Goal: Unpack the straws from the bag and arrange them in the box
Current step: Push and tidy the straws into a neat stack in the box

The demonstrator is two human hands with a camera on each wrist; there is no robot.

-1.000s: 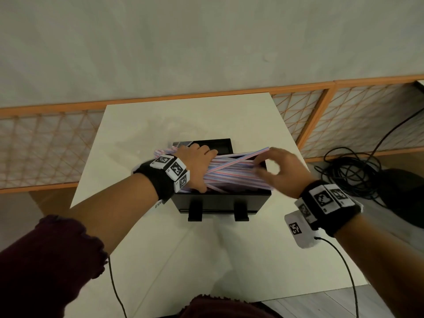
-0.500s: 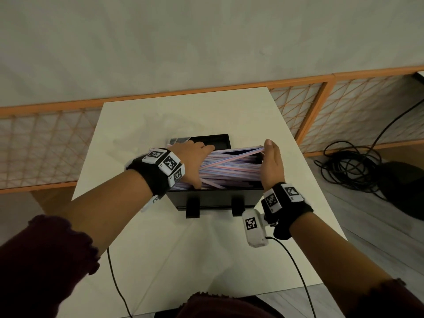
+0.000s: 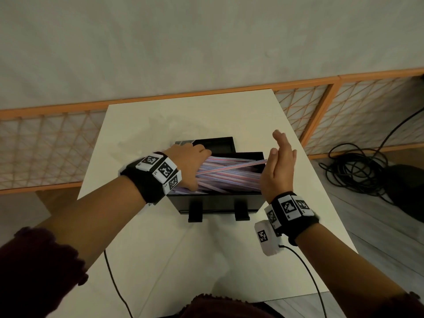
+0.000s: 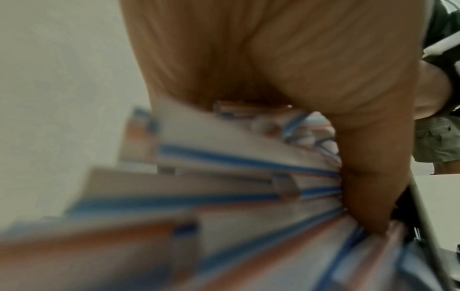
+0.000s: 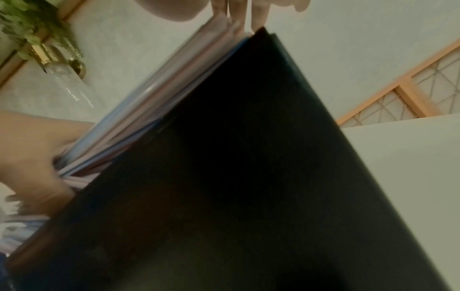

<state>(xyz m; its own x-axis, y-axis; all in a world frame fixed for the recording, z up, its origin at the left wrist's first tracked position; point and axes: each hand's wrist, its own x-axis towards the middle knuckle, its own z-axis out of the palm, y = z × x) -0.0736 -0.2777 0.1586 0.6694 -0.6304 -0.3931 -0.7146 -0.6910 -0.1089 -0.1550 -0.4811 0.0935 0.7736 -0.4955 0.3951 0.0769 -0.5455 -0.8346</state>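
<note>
The left hand [image 3: 188, 166] covers the straws' [image 3: 229, 174] ends in its grip inside the box [image 3: 215, 203]; the right hand [image 3: 278, 166] is flat, empty.

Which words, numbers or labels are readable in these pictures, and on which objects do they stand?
No text can be read.
Left wrist band: black-and-white square code markers; tiny characters beside one, too small to read.
Right wrist band: the same kind of markers, no readable characters.
Straws: only red and blue stripes.
Black box: no label visible.
</note>
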